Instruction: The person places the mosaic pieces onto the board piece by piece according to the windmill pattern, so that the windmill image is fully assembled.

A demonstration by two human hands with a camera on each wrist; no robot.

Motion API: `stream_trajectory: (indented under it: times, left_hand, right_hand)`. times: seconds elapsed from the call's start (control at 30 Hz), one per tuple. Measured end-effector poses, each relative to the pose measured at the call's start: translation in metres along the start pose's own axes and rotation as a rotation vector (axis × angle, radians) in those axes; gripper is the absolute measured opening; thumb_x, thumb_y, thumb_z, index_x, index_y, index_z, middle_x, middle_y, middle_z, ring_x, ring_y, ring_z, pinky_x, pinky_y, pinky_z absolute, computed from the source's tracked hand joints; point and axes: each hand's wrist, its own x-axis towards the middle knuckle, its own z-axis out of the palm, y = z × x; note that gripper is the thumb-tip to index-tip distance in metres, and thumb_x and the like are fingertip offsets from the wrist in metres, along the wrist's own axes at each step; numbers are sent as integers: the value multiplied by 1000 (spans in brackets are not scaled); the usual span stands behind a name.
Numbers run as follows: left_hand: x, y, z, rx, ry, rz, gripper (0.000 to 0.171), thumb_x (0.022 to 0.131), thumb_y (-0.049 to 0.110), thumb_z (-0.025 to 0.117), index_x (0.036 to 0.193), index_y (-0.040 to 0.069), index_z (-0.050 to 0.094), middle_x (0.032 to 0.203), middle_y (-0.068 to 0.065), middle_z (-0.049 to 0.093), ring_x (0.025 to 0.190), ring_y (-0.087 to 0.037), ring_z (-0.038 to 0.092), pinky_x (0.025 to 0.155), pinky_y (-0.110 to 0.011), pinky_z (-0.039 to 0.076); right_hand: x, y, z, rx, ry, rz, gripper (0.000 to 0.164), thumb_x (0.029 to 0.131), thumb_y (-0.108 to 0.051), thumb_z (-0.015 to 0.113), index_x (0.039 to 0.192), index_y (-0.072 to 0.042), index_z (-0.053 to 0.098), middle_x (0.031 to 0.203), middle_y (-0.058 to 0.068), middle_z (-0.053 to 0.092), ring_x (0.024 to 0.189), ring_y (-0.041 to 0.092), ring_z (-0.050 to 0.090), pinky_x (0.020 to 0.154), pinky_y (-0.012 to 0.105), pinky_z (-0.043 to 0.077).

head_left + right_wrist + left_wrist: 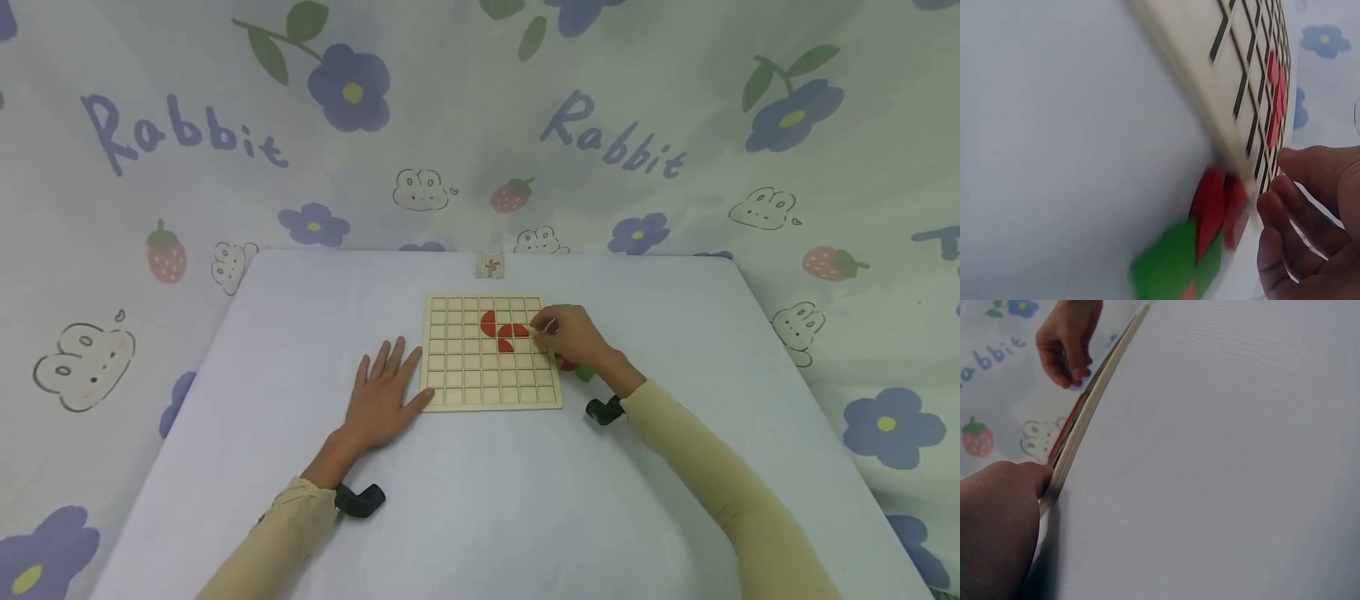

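Head view suggests we are placing red pieces (489, 324): left hand (381, 400) spread, right hand (567, 331) curled, grip unclear, careful alignment needed next.

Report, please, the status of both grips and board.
Left grip spread, thumb touching board. Right grip curled, hold unclear, covering part of board's right edge. Red pieces on board.

Board (492, 407) cream, gridded; pieces (488, 328) red; block (1165, 262) green; sleeves (693, 437) beige; tablecloth (495, 508) white; backdrop (450, 50) white, purple-flowered
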Motion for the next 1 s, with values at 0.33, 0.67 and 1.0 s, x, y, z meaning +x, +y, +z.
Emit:
stream_trajectory:
  times: [0.33, 0.67, 1.0]
  left_hand:
    - [-1, -1, 3, -2, -7, -1, 78, 98, 61, 39, 157, 14, 25, 163, -15, 10, 149, -35, 1, 114, -57, -1]
    - [-2, -2, 2, -6, 1, 5, 78, 98, 60, 42, 157, 12, 26, 162, -17, 11, 148, -36, 2, 114, -58, 0]
    - [1, -3, 2, -16, 8, 16, 78, 98, 60, 42, 157, 12, 27, 162, -17, 12, 148, -36, 3, 114, -58, 0]
  right_hand:
    - [-23, 28, -25, -198, -94, 150, 32, 84, -27, 78, 110, -8, 74, 101, 5, 65, 85, 22, 58, 67, 33, 50]
    - [-18, 27, -18, -178, -49, 90, 20, 91, -18, 71, 106, -6, 76, 95, 4, 66, 82, 20, 59, 71, 36, 50]
    - [-16, 22, -22, -137, -89, 157, 21, 89, -13, 71, 108, -2, 73, 100, 9, 67, 87, 24, 60, 73, 36, 52]
